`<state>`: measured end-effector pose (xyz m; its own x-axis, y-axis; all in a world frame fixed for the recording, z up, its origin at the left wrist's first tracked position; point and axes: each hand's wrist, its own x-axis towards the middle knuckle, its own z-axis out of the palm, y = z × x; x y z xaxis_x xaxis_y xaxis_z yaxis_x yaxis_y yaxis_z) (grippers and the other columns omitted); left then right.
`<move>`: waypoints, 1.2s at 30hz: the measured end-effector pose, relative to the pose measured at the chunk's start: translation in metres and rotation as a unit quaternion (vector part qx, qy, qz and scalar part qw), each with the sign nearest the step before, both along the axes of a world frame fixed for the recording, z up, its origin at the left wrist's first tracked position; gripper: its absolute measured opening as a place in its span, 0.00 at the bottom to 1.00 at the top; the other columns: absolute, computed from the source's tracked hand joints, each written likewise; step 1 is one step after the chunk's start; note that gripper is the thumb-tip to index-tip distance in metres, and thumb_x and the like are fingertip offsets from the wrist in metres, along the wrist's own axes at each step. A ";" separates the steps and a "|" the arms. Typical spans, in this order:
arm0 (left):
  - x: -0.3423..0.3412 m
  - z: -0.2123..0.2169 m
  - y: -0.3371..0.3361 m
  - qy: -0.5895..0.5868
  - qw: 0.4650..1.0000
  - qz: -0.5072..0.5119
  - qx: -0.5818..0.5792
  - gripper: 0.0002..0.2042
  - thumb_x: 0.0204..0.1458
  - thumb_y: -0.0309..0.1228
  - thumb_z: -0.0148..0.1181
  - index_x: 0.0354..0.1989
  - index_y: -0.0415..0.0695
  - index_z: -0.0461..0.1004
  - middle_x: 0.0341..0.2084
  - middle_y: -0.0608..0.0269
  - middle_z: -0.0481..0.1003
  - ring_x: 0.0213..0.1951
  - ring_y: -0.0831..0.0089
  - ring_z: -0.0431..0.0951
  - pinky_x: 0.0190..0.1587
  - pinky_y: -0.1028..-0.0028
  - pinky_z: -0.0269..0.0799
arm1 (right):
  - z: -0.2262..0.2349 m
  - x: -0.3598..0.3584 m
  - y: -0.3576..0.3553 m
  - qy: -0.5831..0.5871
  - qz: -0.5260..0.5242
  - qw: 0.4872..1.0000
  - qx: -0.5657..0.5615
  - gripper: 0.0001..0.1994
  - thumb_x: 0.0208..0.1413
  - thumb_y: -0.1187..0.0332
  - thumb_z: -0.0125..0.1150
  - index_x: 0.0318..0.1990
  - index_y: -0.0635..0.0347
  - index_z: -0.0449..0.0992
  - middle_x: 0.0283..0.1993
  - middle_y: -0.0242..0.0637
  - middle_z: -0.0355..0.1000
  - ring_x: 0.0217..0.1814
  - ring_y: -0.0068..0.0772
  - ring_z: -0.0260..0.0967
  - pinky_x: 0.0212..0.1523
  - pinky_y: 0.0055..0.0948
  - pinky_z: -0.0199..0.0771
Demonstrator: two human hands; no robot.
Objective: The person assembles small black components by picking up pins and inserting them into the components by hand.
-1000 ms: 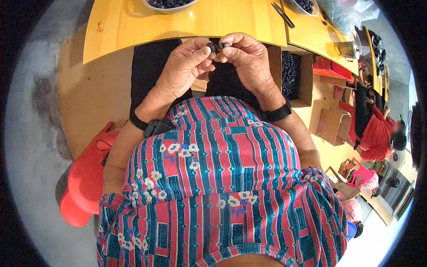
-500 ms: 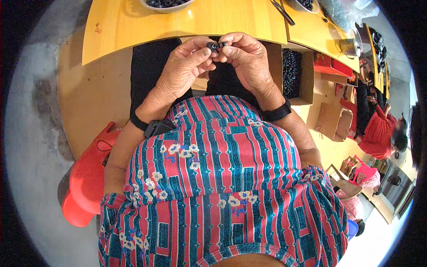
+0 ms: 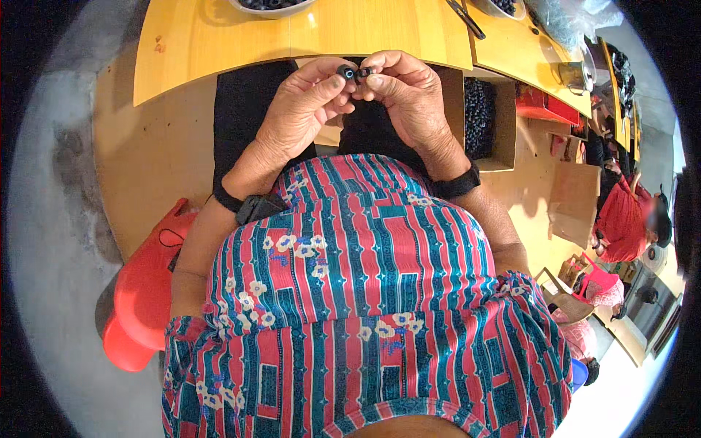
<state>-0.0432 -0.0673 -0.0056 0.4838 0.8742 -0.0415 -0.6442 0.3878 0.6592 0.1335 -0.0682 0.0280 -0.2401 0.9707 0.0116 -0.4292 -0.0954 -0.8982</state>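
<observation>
My left hand pinches a small black ring-shaped part between thumb and forefinger. My right hand pinches a second small black part right beside it, the two pieces almost touching. Both hands are held together just below the near edge of the yellow wooden table, above my black-clad lap. A black band sits on each wrist.
A metal bowl of small dark parts stands at the table's far edge. An open cardboard box with dark parts sits on the floor to my right. A red plastic stool is at my left. A person in red sits farther right.
The hands have stayed together at the table edge; the fingers have shifted slightly around the two small black parts.
</observation>
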 end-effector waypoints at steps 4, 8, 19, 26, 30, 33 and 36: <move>0.001 0.003 0.000 0.009 1.000 0.001 0.002 0.10 0.56 0.29 0.54 0.45 0.43 0.72 0.32 0.67 0.75 0.35 0.79 0.75 0.40 0.77 0.75 | 0.000 -0.001 0.000 -0.023 -0.005 1.000 -0.002 0.06 0.52 0.79 0.58 0.38 0.65 0.74 0.31 0.33 0.73 0.31 0.20 0.69 0.35 0.19 0.72; 0.000 0.001 0.000 0.019 1.000 -0.009 -0.008 0.10 0.56 0.30 0.54 0.45 0.43 0.72 0.32 0.68 0.74 0.34 0.78 0.75 0.38 0.78 0.74 | 0.002 -0.003 -0.001 -0.049 -0.017 0.998 0.020 0.06 0.51 0.79 0.59 0.37 0.66 0.74 0.31 0.33 0.73 0.30 0.19 0.69 0.35 0.19 0.72; 0.001 -0.001 -0.001 0.020 1.000 0.003 -0.020 0.09 0.56 0.30 0.55 0.43 0.43 0.72 0.28 0.71 0.72 0.31 0.82 0.73 0.37 0.79 0.74 | 0.002 -0.004 -0.002 -0.046 -0.023 0.999 0.004 0.05 0.51 0.78 0.59 0.36 0.66 0.74 0.30 0.33 0.73 0.30 0.20 0.69 0.35 0.19 0.72; 0.003 -0.001 0.000 0.028 0.999 0.033 -0.017 0.09 0.55 0.30 0.56 0.43 0.43 0.72 0.25 0.71 0.71 0.28 0.81 0.74 0.33 0.80 0.74 | 0.001 -0.006 -0.001 -0.047 -0.026 0.999 -0.009 0.05 0.51 0.78 0.59 0.36 0.66 0.74 0.30 0.33 0.73 0.30 0.20 0.69 0.35 0.19 0.72; 0.001 -0.004 0.000 0.046 0.998 0.032 -0.010 0.09 0.55 0.31 0.56 0.43 0.44 0.72 0.24 0.72 0.71 0.28 0.81 0.74 0.27 0.80 0.72 | -0.001 -0.007 0.000 -0.059 -0.027 0.998 0.003 0.04 0.52 0.78 0.58 0.36 0.66 0.74 0.30 0.33 0.73 0.30 0.20 0.69 0.35 0.19 0.72; 0.000 -0.005 -0.001 0.063 0.997 0.039 -0.005 0.10 0.55 0.32 0.57 0.43 0.44 0.72 0.24 0.71 0.72 0.28 0.81 0.74 0.24 0.79 0.71 | 0.000 -0.008 0.000 -0.083 -0.028 0.996 0.006 0.04 0.52 0.79 0.58 0.35 0.66 0.74 0.30 0.33 0.73 0.30 0.19 0.69 0.35 0.19 0.72; 0.000 -0.005 -0.001 0.076 0.996 0.046 -0.005 0.10 0.55 0.33 0.57 0.42 0.44 0.72 0.24 0.71 0.71 0.27 0.80 0.74 0.23 0.79 0.71 | 0.001 -0.009 -0.001 -0.089 -0.042 0.995 0.003 0.04 0.51 0.79 0.58 0.35 0.66 0.74 0.29 0.32 0.73 0.30 0.19 0.69 0.35 0.19 0.72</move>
<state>-0.0427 -0.0686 -0.0105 0.3888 0.9139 -0.1168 -0.5706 0.3385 0.7482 0.1246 -0.0688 0.0287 -0.1578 0.9873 -0.0188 -0.2698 -0.0614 -0.9610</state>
